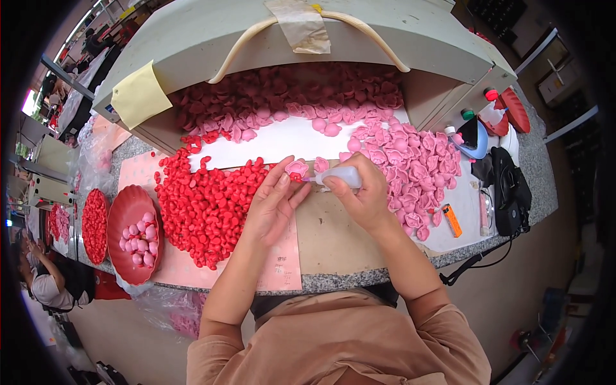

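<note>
My left hand (271,202) pinches a small pink petal-shaped piece (296,167) with a red bit (296,176) at its lower edge. In my right hand (369,196) is a translucent white squeeze bottle (341,175), tilted sideways. Its thin nozzle points left and reaches the red bit, or comes very close to it. Just beyond the bottle another pink piece (321,165) shows; whether it is touched I cannot tell. To the left of my left hand spreads a heap of small glossy red pieces (205,208). Pink petal-shaped pieces (410,170) are piled beyond my right hand.
A grey box-like machine (359,38) arches over more pink pieces at the back. Left stand a red scalloped bowl (122,256) with pink balls and a dish of red pieces (95,224). An orange lighter (452,221) and a black bag (510,192) lie right.
</note>
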A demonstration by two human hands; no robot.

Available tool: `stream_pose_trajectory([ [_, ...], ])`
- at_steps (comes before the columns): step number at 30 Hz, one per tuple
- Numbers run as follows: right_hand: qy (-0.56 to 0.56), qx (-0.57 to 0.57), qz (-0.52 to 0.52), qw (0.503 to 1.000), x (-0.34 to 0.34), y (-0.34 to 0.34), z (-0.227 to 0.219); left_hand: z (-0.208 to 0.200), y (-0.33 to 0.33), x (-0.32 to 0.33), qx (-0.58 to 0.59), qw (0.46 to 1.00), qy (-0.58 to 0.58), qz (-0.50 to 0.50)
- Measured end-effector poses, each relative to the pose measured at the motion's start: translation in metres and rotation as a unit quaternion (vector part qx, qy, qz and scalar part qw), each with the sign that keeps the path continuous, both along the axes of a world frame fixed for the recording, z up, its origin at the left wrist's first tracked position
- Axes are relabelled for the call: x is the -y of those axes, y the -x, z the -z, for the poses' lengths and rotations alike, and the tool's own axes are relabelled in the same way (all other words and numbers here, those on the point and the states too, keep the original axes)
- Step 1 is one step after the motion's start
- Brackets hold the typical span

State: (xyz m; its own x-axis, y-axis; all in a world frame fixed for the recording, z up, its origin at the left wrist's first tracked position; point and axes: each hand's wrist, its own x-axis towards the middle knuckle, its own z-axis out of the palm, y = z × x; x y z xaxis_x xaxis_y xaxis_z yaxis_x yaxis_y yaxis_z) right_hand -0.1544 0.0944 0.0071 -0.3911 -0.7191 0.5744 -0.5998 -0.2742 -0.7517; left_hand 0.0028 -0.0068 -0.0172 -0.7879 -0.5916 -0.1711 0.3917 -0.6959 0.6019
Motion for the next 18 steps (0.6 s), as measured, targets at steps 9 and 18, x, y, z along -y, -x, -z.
stream_pose_trajectory([
  [9,-0.028,0.201,-0.007,0.979,-0.007,0.012,-0.008,-0.001,0.000,0.000,-0.002,1.000,-0.010,-0.010],
  [18,-0.028,0.305,-0.009,0.952,-0.010,0.056,-0.018,-0.006,-0.008,0.013,-0.008,0.997,-0.022,-0.070],
])
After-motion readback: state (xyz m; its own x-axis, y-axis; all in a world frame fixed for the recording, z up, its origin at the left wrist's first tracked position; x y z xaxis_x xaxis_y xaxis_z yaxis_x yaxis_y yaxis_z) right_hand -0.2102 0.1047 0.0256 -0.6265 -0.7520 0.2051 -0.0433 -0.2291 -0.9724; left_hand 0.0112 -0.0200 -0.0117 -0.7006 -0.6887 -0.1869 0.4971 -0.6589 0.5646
